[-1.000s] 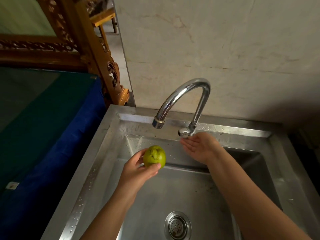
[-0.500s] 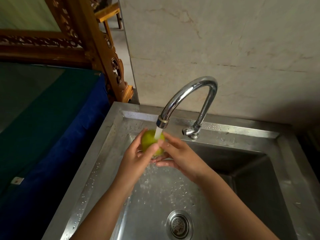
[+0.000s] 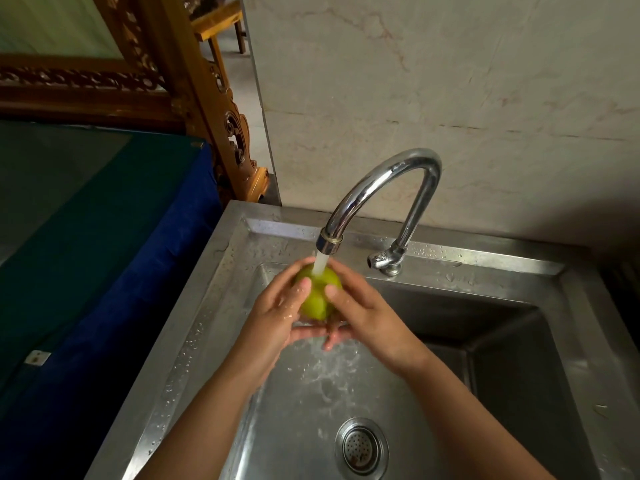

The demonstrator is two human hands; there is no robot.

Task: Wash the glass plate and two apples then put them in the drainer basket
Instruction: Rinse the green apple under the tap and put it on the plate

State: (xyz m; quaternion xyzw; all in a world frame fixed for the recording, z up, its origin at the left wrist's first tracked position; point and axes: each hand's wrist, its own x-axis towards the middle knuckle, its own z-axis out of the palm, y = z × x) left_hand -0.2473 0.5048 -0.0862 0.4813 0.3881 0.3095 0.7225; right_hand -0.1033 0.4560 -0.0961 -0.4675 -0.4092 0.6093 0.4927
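Apple (image 3: 317, 292) sits cupped between left hand (image 3: 277, 313) and right hand (image 3: 367, 317) fingers (image 3: 332, 292).

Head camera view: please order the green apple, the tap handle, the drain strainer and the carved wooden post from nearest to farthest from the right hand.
From the right hand:
1. Green apple, held in it, under the water.
2. Tap handle, on the back rim of the sink.
3. Drain strainer, in the basin floor, toward the camera.
4. Carved wooden post, beyond the sink's back-left corner.
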